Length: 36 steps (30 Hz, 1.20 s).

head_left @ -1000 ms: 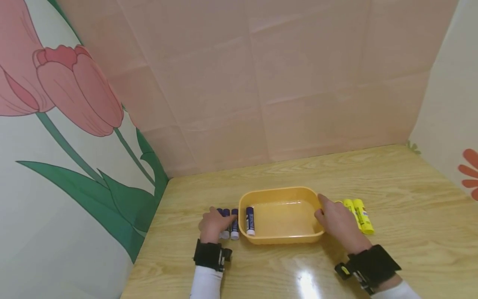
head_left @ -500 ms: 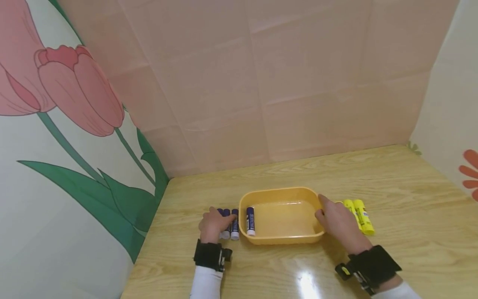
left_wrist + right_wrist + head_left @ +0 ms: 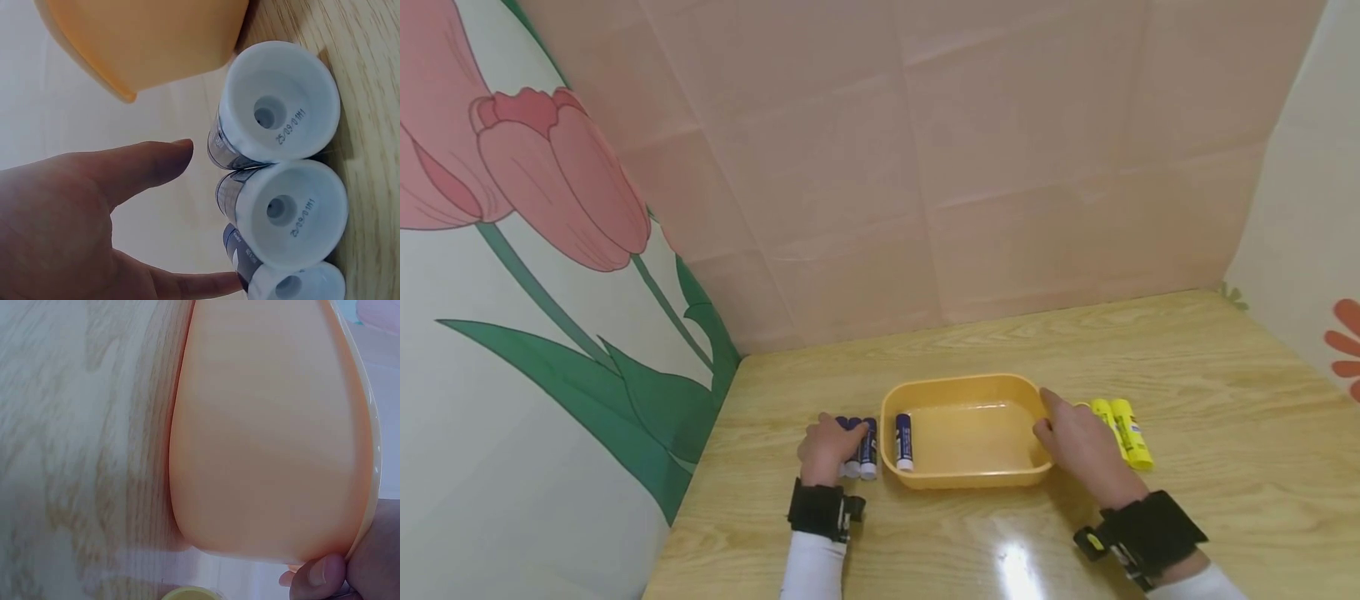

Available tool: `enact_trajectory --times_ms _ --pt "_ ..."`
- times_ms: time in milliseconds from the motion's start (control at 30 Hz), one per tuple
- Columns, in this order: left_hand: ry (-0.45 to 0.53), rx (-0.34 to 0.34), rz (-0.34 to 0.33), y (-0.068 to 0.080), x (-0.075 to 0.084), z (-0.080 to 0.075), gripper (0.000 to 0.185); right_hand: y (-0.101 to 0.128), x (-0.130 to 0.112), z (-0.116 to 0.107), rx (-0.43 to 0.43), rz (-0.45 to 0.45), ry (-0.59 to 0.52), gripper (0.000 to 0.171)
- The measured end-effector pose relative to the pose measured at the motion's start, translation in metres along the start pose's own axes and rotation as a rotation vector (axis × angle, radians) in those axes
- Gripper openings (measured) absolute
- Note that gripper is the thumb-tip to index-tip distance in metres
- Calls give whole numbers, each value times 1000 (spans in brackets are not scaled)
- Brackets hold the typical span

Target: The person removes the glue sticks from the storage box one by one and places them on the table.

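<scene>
Dark blue glue sticks with white ends (image 3: pixel 868 450) lie side by side left of a yellow-orange plastic tray (image 3: pixel 966 481). Over their capped ends is my left hand (image 3: pixel 825 448), thumb at the nearest stick's cap and fingers hiding part of the row. In the left wrist view the thumb (image 3: pixel 147 164) stretches toward the sticks, while a finger touches one lower in the row (image 3: pixel 245 259). My right hand (image 3: pixel 1082 446) pinches the tray's right rim, fingers curled at its edge in the right wrist view. Inside the tray, at its left, lies another blue glue stick (image 3: pixel 904 442).
Yellow glue sticks (image 3: pixel 1131 435) lie to the right of the tray, one partly hidden behind my right hand. A wood-grain table (image 3: pixel 940 550) meets a pink backdrop (image 3: pixel 925 167) at the back. A panel with painted tulips (image 3: pixel 557 175) borders the left.
The blue glue stick nearest the tray has shifted slightly left against its neighbour, with my left thumb moving in the same direction. My right hand and the tray stay in place.
</scene>
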State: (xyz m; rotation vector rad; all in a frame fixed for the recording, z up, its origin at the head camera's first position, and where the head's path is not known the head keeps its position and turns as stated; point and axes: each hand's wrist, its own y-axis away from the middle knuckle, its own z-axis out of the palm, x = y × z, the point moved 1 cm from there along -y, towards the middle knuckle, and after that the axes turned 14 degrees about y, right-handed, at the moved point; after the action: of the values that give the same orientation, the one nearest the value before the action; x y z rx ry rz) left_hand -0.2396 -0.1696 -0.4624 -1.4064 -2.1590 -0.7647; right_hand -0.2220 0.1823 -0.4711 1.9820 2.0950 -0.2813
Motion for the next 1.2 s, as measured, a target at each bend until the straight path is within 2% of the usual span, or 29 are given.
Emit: enact_trajectory --times_ms 233,500,667,767,933,1067,1200 --pt "-15 -3 -3 -4 -1 2 88 -1 1 0 10 -6 5 61" --pt "-43 15 -28 -13 -3 1 69 -2 2 1 6 1 13 61" --pt "-39 37 -37 -12 -4 -2 63 -2 1 1 4 0 15 61" --pt "-65 58 12 -6 4 -5 60 -2 1 1 2 -1 13 61" --pt "-105 70 136 10 26 -8 55 -2 2 0 -4 -1 10 61" --pt "-93 70 211 20 39 -5 47 -2 1 -1 -8 0 9 61" --pt "-56 34 274 28 50 2 42 -1 0 0 -20 5 5 62"
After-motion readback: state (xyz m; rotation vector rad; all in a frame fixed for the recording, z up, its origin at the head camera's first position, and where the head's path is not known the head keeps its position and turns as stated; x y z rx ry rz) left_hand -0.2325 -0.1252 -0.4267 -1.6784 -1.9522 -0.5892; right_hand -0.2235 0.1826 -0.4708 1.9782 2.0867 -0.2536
